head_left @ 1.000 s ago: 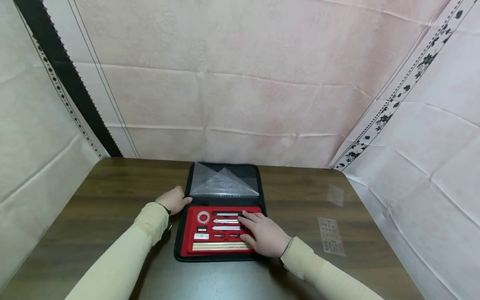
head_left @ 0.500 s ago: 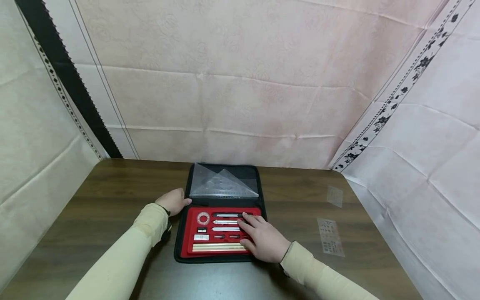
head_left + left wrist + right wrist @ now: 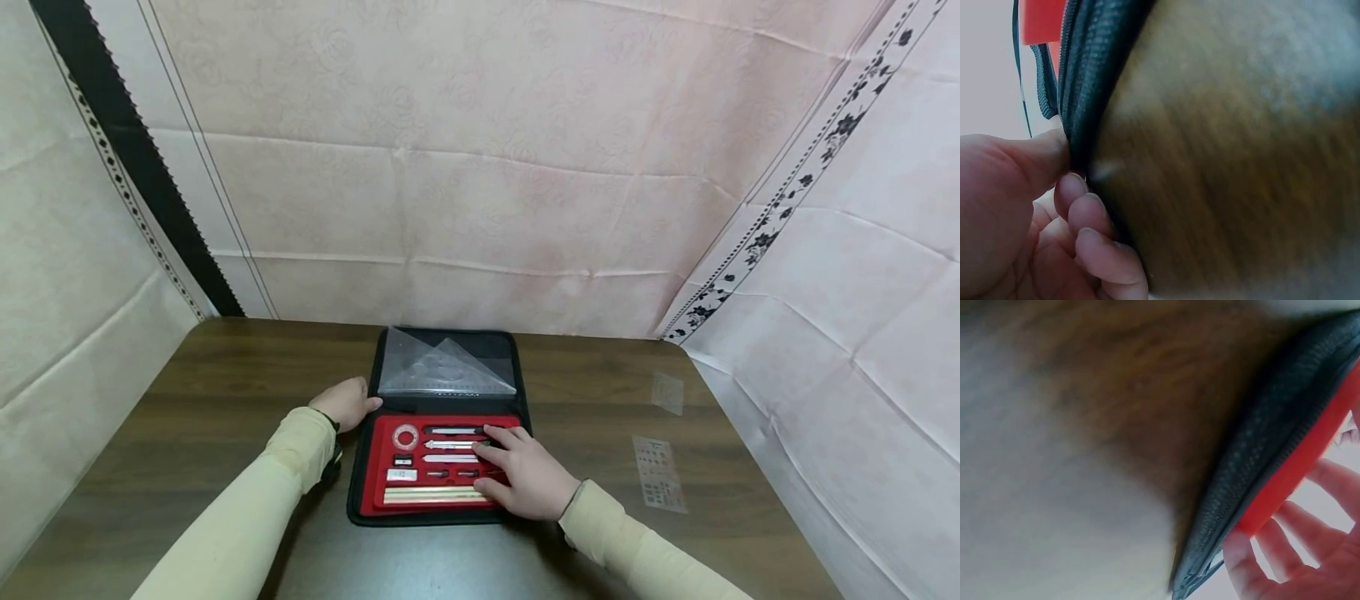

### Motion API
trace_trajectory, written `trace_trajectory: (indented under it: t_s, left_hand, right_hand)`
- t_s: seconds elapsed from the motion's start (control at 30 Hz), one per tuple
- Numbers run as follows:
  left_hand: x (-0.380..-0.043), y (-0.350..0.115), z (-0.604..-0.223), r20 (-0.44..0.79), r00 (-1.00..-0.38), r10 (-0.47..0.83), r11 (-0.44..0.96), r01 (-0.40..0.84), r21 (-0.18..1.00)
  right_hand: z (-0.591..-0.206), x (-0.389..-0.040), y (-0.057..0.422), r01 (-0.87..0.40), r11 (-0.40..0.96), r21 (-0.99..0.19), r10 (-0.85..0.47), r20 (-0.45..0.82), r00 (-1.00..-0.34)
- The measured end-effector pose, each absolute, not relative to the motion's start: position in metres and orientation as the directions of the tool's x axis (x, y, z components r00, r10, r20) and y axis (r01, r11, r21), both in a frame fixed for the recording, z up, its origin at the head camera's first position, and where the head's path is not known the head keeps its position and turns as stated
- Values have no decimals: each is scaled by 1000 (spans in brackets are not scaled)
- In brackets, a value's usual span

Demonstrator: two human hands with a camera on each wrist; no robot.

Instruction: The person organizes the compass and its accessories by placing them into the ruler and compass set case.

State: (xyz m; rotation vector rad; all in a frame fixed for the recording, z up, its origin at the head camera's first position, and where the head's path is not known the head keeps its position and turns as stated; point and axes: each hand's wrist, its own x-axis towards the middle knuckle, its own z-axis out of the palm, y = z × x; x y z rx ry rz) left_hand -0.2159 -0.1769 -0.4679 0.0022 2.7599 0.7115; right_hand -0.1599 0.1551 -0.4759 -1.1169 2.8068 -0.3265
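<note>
An opened black zip case [image 3: 435, 520] lies on the table with a red tray [image 3: 370, 487] in its near half. The tray holds silver compass-like drawing tools [image 3: 448, 458], a white ring [image 3: 406, 436], a white eraser-like block [image 3: 401, 475] and pale pencil-like sticks [image 3: 423, 497]. Clear set squares [image 3: 446, 375] lie in the far half. My left hand [image 3: 347, 403] pinches the case's left edge near the fold; thumb and fingertips meet on it in the left wrist view. My right hand [image 3: 525, 477] rests over the tray's right side, fingers spread, covering the tool ends.
The brown wooden table [image 3: 247, 367] extends on both sides of the case. A printed label [image 3: 659, 475] and a blank clear patch [image 3: 667, 393] are stuck on it at right. Pale cloth [image 3: 480, 208] hangs behind the back edge, with more at either side.
My right hand has shifted slightly left and down over the tray, its fingers a little more spread. The left hand keeps its hold at the case edge.
</note>
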Motion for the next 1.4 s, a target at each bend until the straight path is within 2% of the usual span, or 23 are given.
trace_trajectory:
  t_s: [0.27, 0.47, 0.6, 0.8, 1.0, 1.1, 1.4]
  left_hand:
    - [-216, -177, -468, -293, -954, 63, 870, -91, 484]
    - [-218, -177, -470, -288, -956, 54, 873, -95, 479]
    - [-219, -178, -472, -292, -955, 49, 872, -102, 478]
    - [-221, -179, -475, -274, -960, 51, 873, -91, 480]
    - [-220, -180, -474, -271, -961, 48, 877, -89, 472]
    - [-219, -179, -471, -271, -961, 49, 878, -88, 471]
    - [-218, -179, -472, -266, -962, 54, 880, -80, 468]
  right_hand:
    - [-474, -170, 174, -644, 702, -304, -681, -26, -731]
    - [-469, -186, 212, -547, 787, -285, -559, 46, -828]
    - [-462, -196, 247, -428, 868, -252, -428, 57, -902]
    - [-453, -208, 304, -275, 929, -247, -295, -46, -954]
    - [-447, -206, 344, -127, 958, -259, -181, -197, -964]
    - [-448, -203, 355, -78, 967, -241, -138, -243, -960]
    - [-453, -202, 365, 36, 978, -207, -21, -270, -963]
